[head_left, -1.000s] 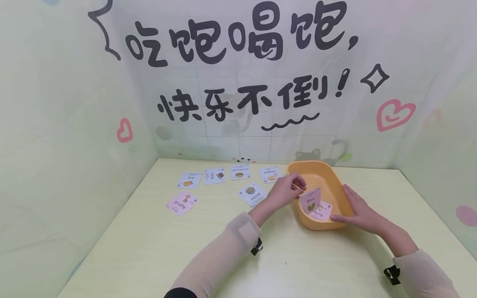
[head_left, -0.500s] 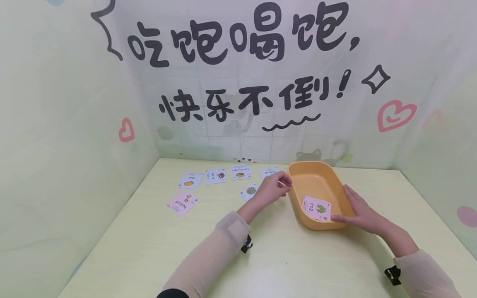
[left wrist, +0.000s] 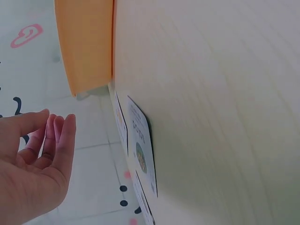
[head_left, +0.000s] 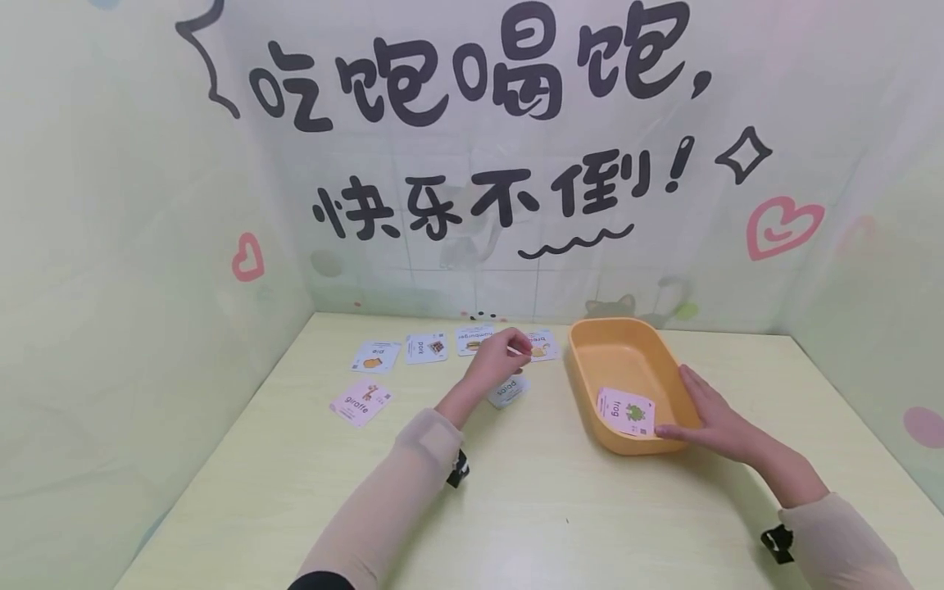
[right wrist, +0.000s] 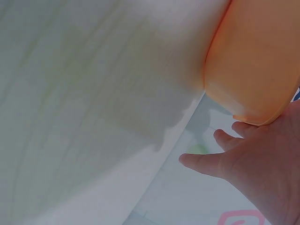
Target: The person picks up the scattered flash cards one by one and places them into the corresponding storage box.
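Note:
My left hand (head_left: 499,359), its fingers loosely curled and holding nothing, hovers above the salad card (head_left: 509,393) and partly covers it. The left wrist view shows it apart from that salad card (left wrist: 142,145). My right hand (head_left: 719,422) holds the near right side of an orange plastic bin (head_left: 596,414), thumb over the rim and fingers along the outer wall. In the right wrist view, the fingers of my right hand (right wrist: 258,159) spread against the bin (right wrist: 255,61). A pink frog card (head_left: 625,411) lies inside the bin, on top of other pink card edges.
Along the back of the table (head_left: 560,508) lie cards for pie (head_left: 376,357), pork (head_left: 426,348), hamburger (head_left: 472,338) and bread (head_left: 544,346). A pink giraffe card (head_left: 361,401) lies nearer on the left. A printed sheet (head_left: 472,164) hangs behind the table.
My left hand let the frog card drop into the bin, then moved left from the bin to over the salad card. The right hand and the bin stayed in place.

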`<action>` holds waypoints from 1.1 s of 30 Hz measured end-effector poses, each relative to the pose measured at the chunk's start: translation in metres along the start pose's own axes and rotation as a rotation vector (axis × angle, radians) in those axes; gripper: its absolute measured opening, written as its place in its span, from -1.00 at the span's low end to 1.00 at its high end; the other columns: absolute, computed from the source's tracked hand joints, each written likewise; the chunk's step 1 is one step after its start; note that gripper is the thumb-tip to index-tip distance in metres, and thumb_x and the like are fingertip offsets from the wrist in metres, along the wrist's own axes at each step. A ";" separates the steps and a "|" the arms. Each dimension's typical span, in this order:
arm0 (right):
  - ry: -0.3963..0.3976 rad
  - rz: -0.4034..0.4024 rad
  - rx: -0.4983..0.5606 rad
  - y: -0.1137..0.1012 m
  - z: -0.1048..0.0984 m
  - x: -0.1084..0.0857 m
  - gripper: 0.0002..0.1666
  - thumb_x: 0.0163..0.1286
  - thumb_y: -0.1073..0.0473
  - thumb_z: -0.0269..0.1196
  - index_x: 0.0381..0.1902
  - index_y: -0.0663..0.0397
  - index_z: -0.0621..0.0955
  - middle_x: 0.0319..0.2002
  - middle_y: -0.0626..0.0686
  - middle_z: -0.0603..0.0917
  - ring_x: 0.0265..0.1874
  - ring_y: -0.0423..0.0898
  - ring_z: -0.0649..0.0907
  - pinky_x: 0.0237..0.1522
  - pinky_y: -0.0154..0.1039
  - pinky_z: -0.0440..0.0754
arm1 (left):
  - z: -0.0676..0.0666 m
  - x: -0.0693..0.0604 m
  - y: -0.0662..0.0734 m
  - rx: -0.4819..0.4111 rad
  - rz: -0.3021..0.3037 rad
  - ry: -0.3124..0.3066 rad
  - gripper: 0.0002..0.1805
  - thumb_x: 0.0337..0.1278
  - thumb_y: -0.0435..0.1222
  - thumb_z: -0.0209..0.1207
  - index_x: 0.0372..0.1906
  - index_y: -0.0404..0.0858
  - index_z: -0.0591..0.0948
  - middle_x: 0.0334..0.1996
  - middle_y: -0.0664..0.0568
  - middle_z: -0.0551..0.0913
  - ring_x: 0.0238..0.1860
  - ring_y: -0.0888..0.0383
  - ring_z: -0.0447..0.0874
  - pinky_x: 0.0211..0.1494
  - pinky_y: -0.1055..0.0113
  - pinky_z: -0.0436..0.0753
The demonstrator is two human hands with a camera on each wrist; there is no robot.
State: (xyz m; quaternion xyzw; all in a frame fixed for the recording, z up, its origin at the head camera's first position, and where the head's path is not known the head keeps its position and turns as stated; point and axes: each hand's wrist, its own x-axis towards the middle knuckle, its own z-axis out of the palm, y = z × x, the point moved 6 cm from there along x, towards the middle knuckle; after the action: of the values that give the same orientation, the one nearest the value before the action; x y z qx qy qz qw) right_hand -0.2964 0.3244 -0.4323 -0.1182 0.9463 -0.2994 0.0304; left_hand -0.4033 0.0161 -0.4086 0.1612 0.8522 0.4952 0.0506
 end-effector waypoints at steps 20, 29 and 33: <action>-0.005 0.004 0.008 -0.002 0.000 0.000 0.38 0.17 -0.14 0.38 0.53 0.46 -0.19 0.51 0.55 -0.10 0.44 0.57 0.00 0.34 0.59 0.03 | -0.027 -0.010 -0.043 0.364 -0.213 -0.032 -0.64 0.15 -0.25 0.35 0.02 -0.30 0.60 -0.02 -0.09 0.68 -0.04 0.01 0.62 0.10 0.16 0.65; -0.009 0.010 -0.001 -0.003 -0.001 -0.001 0.39 0.17 -0.16 0.38 0.53 0.45 -0.20 0.51 0.54 -0.11 0.44 0.57 -0.01 0.34 0.60 0.03 | -0.019 -0.020 -0.053 0.671 -0.326 -0.126 -0.09 -0.14 0.02 0.51 0.27 -0.39 0.43 0.17 -0.26 0.41 0.13 -0.14 0.40 0.26 0.01 0.54; -0.011 0.013 0.002 -0.003 -0.001 -0.001 0.39 0.17 -0.16 0.38 0.54 0.44 -0.20 0.51 0.54 -0.11 0.44 0.57 -0.01 0.34 0.60 0.03 | -0.018 -0.021 -0.053 0.640 -0.343 -0.119 -0.06 -0.15 -0.05 0.53 0.32 -0.41 0.38 0.20 -0.29 0.41 0.16 -0.16 0.40 0.33 -0.05 0.50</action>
State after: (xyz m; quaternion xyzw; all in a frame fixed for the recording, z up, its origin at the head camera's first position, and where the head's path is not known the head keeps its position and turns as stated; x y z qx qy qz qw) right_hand -0.2945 0.3225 -0.4295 -0.1137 0.9465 -0.2997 0.0375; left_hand -0.3997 -0.0296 -0.4465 0.0524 0.9742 0.1775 0.1293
